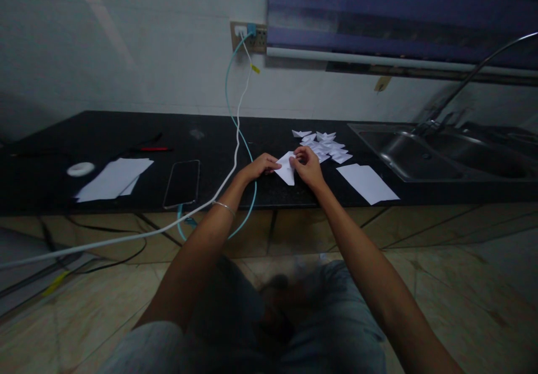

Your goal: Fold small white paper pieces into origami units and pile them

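Observation:
A white folded paper [286,170] is held between both hands above the front part of the black counter. My left hand [261,166] pinches its left corner between thumb and fingers. My right hand [308,166] grips its upper right side, with the fingertips bent over the edge. The paper has slanted edges and comes to a blunt point at the bottom. Just behind my right hand lies a cluster of several small folded paper boats [325,144], partly hidden by that hand. To its right, flat white paper sheets [367,183] rest near the counter's front edge.
The black counter [218,138] carries a phone [182,184], a stack of white paper [113,180], a white round object [80,169] and a red-and-black pen-like item [154,149] at left. White cable [239,138] and teal cable [229,82] hang from the wall socket [260,38]. A metal sink [403,152] is right.

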A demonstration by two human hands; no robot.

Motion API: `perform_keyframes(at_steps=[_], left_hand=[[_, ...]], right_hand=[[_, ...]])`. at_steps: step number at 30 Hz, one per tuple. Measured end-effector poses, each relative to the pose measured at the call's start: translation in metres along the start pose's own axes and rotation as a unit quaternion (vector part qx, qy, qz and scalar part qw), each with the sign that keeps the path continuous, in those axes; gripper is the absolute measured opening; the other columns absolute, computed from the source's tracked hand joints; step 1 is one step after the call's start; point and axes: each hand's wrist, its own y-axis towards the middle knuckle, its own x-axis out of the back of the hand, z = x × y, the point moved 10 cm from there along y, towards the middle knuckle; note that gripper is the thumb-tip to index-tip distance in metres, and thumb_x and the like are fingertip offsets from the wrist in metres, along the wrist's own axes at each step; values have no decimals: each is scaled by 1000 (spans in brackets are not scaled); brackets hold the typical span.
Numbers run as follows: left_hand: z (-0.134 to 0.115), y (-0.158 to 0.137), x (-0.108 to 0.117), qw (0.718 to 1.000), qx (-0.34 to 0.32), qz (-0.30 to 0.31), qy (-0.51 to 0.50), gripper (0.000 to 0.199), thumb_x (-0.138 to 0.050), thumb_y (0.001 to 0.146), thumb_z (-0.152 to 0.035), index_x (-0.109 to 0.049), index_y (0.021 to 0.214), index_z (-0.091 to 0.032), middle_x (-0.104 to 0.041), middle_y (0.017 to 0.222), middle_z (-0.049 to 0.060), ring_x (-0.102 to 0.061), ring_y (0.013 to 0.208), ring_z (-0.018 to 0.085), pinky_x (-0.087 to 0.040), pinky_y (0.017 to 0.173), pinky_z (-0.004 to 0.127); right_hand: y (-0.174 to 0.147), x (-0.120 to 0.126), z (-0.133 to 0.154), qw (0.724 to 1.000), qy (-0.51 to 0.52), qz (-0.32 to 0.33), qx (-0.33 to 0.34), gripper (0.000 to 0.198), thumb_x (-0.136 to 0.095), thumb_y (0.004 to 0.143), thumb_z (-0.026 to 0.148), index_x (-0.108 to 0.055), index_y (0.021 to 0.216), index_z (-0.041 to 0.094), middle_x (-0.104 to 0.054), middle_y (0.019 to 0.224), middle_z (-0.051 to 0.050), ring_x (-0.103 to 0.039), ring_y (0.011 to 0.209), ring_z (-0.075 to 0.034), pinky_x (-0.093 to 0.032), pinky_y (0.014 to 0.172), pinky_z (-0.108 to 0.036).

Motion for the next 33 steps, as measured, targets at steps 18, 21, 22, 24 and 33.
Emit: perform_keyframes(at_steps=[18,21,22,24,33], left_hand=[[-1,-2,0,998,-6,-6,55,36,-57,76,-40,-48,53,-15,-37,48,-5,-28,44,7,-18,47,23],[-7,-4,0,997,-22,-12,79,40,-54,79,-46,-46,55,-15,-36,50,-5,-29,46,7,-19,48,23],[-8,-4,0,996,-26,-12,87,41,-53,80,-47,-46,55,-15,-35,51,-5,-29,46,7,-19,48,23],[-9,-4,-1,994,-33,-10,101,43,-51,81,-50,-46,57,-15,-35,52,-5,-30,47,8,-20,49,23],[-12,-3,1,991,-56,-24,123,47,-48,82,-56,-51,60,-14,-41,55,-3,-36,52,9,-25,51,23]], right_hand=[[1,-4,-26,993,79,30,-86,24,-70,66,40,-60,70,18,-56,66,2,-49,61,-12,-39,56,-26],[0,-6,-25,995,46,49,-69,26,-69,69,43,-62,71,18,-55,64,2,-48,60,-13,-38,55,-25],[0,-7,-25,996,36,51,-63,27,-69,69,44,-62,72,18,-54,64,3,-48,60,-13,-38,55,-25],[0,-6,-25,997,19,48,-50,27,-70,69,44,-62,74,18,-53,63,3,-47,60,-13,-37,55,-25],[-1,-3,-16,999,-25,32,-8,23,-67,73,40,-62,75,18,-54,65,2,-48,62,-13,-37,56,-25]])
